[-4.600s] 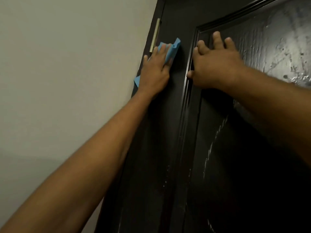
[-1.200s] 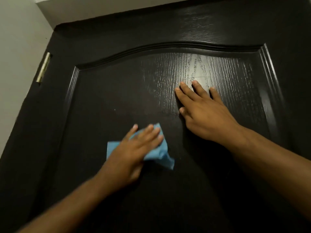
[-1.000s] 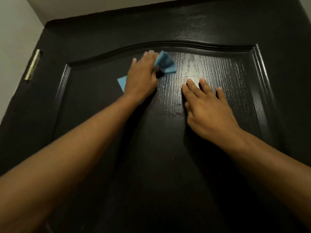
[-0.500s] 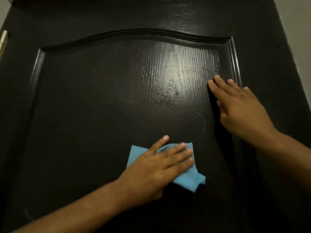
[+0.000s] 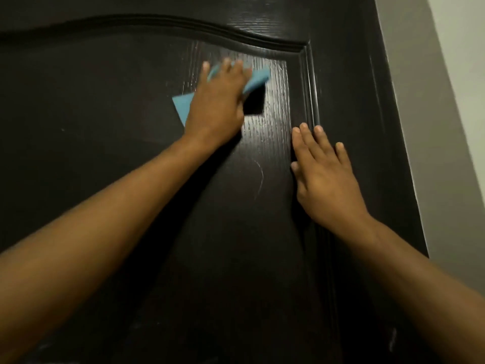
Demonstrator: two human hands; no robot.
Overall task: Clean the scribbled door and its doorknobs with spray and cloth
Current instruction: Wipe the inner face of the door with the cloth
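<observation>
Blue cloth [image 5: 256, 80] sits pinned under the left hand [image 5: 217, 106], fingers straight & flat on it, pressing it against the dark door [image 5: 105, 101] near the top right corner of the recessed panel, just below the arched moulding [image 5: 183, 22]. Hand and cloth look blurred. Cloth corners stick out left and right of the hand. Right hand [image 5: 325, 177] lies flat w/ fingers straight, gripping nothing, resting on the panel's right edge against the vertical moulding. Faint curved scribble [image 5: 259, 177] shows btwn the two arms, just left of the right hand. Pale wall [image 5: 451, 127] runs along the door's right edge.
</observation>
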